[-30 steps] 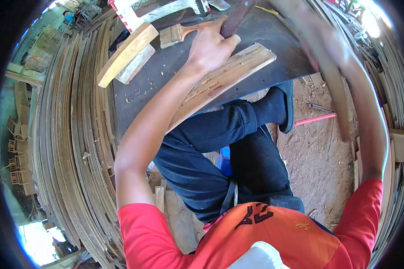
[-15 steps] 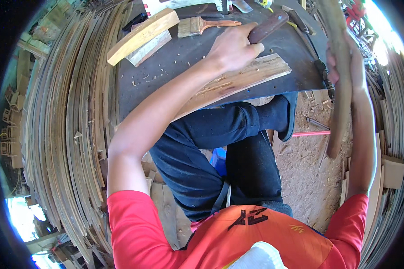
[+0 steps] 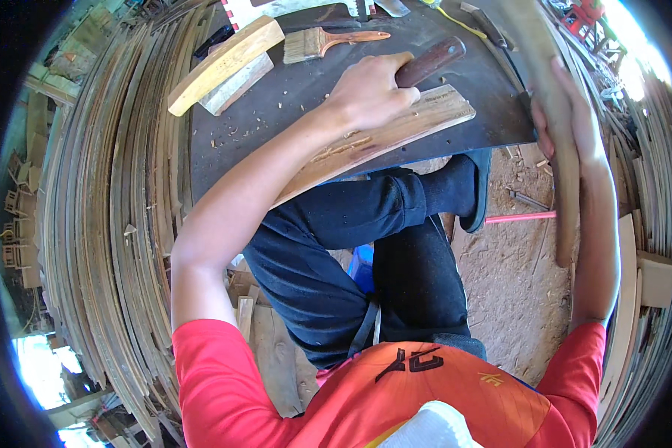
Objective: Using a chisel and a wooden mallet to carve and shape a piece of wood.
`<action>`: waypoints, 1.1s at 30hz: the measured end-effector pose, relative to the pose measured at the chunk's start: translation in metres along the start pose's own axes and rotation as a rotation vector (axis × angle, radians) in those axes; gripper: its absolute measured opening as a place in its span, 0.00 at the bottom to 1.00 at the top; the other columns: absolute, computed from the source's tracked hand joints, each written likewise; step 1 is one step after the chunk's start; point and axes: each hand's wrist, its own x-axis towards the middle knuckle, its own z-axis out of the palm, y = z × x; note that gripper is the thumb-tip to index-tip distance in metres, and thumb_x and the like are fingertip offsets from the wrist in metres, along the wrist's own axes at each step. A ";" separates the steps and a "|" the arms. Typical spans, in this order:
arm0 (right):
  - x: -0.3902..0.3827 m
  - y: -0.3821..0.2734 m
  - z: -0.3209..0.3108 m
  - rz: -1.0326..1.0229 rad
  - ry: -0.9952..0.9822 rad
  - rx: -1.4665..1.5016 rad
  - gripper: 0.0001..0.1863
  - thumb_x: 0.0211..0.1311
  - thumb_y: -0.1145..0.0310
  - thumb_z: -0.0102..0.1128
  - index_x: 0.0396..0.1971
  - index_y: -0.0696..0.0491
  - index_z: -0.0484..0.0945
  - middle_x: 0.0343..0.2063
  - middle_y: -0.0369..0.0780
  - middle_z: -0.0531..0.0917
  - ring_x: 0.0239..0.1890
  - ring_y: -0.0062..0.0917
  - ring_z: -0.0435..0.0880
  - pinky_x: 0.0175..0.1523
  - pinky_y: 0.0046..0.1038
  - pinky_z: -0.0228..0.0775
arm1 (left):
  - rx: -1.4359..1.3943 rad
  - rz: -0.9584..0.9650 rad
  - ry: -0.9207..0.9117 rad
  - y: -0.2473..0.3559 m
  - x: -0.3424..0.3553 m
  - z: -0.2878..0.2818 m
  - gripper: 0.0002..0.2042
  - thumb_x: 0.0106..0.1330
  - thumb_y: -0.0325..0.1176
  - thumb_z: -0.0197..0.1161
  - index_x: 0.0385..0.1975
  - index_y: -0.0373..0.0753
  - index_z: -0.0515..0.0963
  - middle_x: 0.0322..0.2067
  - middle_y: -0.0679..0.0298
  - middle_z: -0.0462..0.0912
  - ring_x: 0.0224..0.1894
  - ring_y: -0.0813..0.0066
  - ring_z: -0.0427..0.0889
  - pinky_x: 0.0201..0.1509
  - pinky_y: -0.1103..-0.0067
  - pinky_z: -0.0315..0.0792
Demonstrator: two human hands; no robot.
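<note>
My left hand (image 3: 369, 93) is closed around the dark brown handle (image 3: 429, 61) of a tool, whose working end is hidden, just above a rough wooden plank (image 3: 425, 112) lying along the near edge of the dark worktop (image 3: 231, 160). At the right end of the worktop, my right hand (image 3: 576, 112) grips a long weathered wooden piece (image 3: 566, 209), held lengthwise toward me and hanging past the edge. A paintbrush (image 3: 358, 36) with a wooden handle lies beyond my left hand. Two wooden blocks (image 3: 224, 63) are stacked to its left.
Long stacked boards (image 3: 112, 224) fill the left side, and more timber (image 3: 646, 164) the right. My crossed legs (image 3: 343, 209) are under the worktop edge, above a dusty floor (image 3: 515, 299) with a pink rod (image 3: 519, 216). A white and red object (image 3: 291, 9) lies at the back.
The long piece in my right hand was blurred and more slanted a second ago; it now hangs straighter toward me. My left hand keeps its grip, and the view has shifted slightly.
</note>
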 end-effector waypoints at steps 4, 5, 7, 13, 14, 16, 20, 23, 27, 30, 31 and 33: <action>0.011 0.006 0.009 -0.002 0.083 0.130 0.33 0.70 0.34 0.47 0.40 0.56 0.74 0.16 0.36 0.73 0.07 0.24 0.69 0.12 0.25 0.61 | -0.115 0.043 0.156 -0.007 -0.002 -0.010 0.19 0.59 0.39 0.62 0.48 0.35 0.78 0.32 0.48 0.84 0.37 0.51 0.84 0.46 0.61 0.74; 0.009 0.009 0.010 0.054 0.050 0.111 0.34 0.71 0.34 0.45 0.41 0.56 0.74 0.17 0.36 0.73 0.07 0.24 0.69 0.12 0.26 0.61 | -0.171 0.026 0.190 -0.005 -0.004 -0.017 0.19 0.59 0.38 0.62 0.47 0.35 0.78 0.30 0.49 0.83 0.35 0.55 0.84 0.45 0.62 0.74; 0.010 0.024 0.011 0.014 -0.035 0.130 0.33 0.73 0.35 0.43 0.41 0.56 0.74 0.17 0.37 0.73 0.07 0.25 0.69 0.12 0.27 0.61 | -0.320 -0.002 0.339 0.007 -0.007 -0.033 0.17 0.61 0.34 0.63 0.47 0.33 0.77 0.27 0.56 0.80 0.31 0.68 0.80 0.40 0.69 0.74; 0.027 0.037 0.048 -0.062 -0.183 0.253 0.34 0.75 0.37 0.40 0.42 0.59 0.73 0.16 0.39 0.73 0.08 0.26 0.70 0.14 0.27 0.62 | -0.562 0.225 0.725 -0.006 -0.014 -0.051 0.04 0.63 0.25 0.62 0.33 0.37 0.73 0.21 0.72 0.70 0.23 0.86 0.68 0.26 0.82 0.64; 0.027 0.035 0.052 -0.067 -0.171 0.255 0.33 0.75 0.37 0.40 0.41 0.59 0.73 0.16 0.39 0.73 0.09 0.26 0.70 0.14 0.27 0.62 | -0.526 0.214 0.715 -0.002 -0.019 -0.048 0.04 0.64 0.25 0.62 0.33 0.37 0.73 0.21 0.73 0.70 0.22 0.86 0.68 0.25 0.82 0.63; 0.025 0.028 0.055 -0.100 -0.207 0.279 0.34 0.75 0.37 0.40 0.41 0.59 0.73 0.16 0.39 0.73 0.09 0.26 0.70 0.14 0.27 0.62 | -0.451 0.184 0.694 0.003 -0.029 -0.043 0.04 0.64 0.25 0.62 0.32 0.38 0.72 0.21 0.73 0.69 0.22 0.87 0.67 0.24 0.83 0.61; 0.017 0.021 0.050 -0.134 -0.237 0.285 0.34 0.75 0.38 0.39 0.43 0.60 0.73 0.17 0.40 0.74 0.09 0.26 0.70 0.14 0.27 0.61 | -0.467 0.200 0.704 -0.005 -0.040 -0.040 0.05 0.63 0.24 0.61 0.31 0.39 0.71 0.20 0.73 0.68 0.21 0.88 0.65 0.23 0.83 0.59; 0.009 0.019 0.040 -0.153 -0.230 0.255 0.34 0.76 0.38 0.38 0.44 0.60 0.74 0.17 0.40 0.74 0.08 0.26 0.70 0.13 0.27 0.61 | -0.522 0.216 0.735 -0.004 -0.044 -0.040 0.06 0.63 0.23 0.61 0.30 0.39 0.70 0.20 0.74 0.67 0.21 0.88 0.64 0.23 0.83 0.58; -0.003 0.006 0.024 -0.211 -0.168 0.142 0.34 0.76 0.39 0.38 0.43 0.60 0.75 0.17 0.40 0.74 0.08 0.26 0.71 0.12 0.26 0.60 | -0.444 0.237 0.711 0.001 -0.043 -0.039 0.07 0.62 0.22 0.62 0.31 0.39 0.70 0.21 0.74 0.66 0.23 0.87 0.65 0.26 0.82 0.60; -0.018 -0.015 0.014 -0.299 -0.084 0.128 0.35 0.75 0.39 0.39 0.44 0.61 0.75 0.16 0.39 0.73 0.08 0.25 0.68 0.12 0.25 0.59 | -0.454 0.256 0.586 0.000 -0.035 -0.037 0.06 0.62 0.22 0.62 0.33 0.38 0.70 0.24 0.72 0.67 0.26 0.85 0.66 0.29 0.80 0.62; -0.023 -0.021 0.013 -0.328 -0.070 0.133 0.35 0.75 0.38 0.40 0.45 0.61 0.74 0.16 0.39 0.72 0.08 0.24 0.67 0.12 0.25 0.58 | -0.465 0.260 0.542 -0.002 -0.032 -0.035 0.07 0.62 0.22 0.62 0.34 0.37 0.70 0.25 0.72 0.67 0.27 0.84 0.66 0.31 0.80 0.63; -0.027 -0.024 0.009 -0.333 -0.049 0.203 0.34 0.77 0.40 0.36 0.49 0.61 0.72 0.15 0.37 0.70 0.06 0.21 0.64 0.10 0.22 0.57 | -0.484 0.298 0.496 -0.006 -0.027 -0.032 0.07 0.63 0.23 0.61 0.37 0.36 0.69 0.27 0.70 0.67 0.29 0.82 0.67 0.33 0.79 0.66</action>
